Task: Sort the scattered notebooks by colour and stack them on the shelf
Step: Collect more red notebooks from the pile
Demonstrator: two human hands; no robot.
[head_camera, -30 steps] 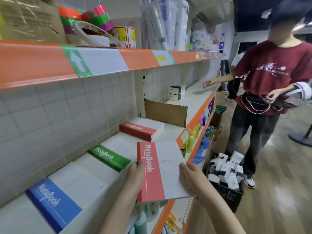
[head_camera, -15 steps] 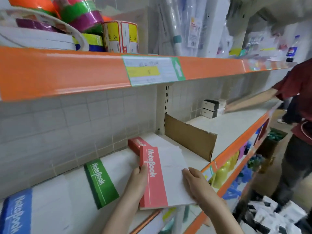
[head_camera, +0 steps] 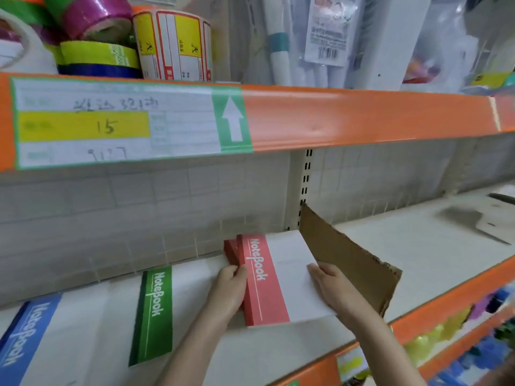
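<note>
Since a second ago the red notebook [head_camera: 274,280] has travelled from out in front of the shelf [head_camera: 404,246] edge to sit over the red stack [head_camera: 231,250] at the back of the shelf, and the view has closed in on the shelf. The left hand [head_camera: 228,291] grips the notebook's red spine side, fingers curled round its edge; the right hand [head_camera: 331,288] holds the white cover's right edge, thumb on top and the other fingers hidden beneath. The notebook lies flat, its right side just beside a brown cardboard divider [head_camera: 348,263] that stands upright across the shelf. Whether it rests fully on the stack cannot be told. To its left on the same shelf lies a green notebook [head_camera: 154,313], and further left, at the frame's edge, a blue notebook [head_camera: 21,338], both well apart from each other. The upper shelf's orange front lip [head_camera: 348,115] carries a price label [head_camera: 117,122]; rolls of coloured tape [head_camera: 94,37] stand above it.
</note>
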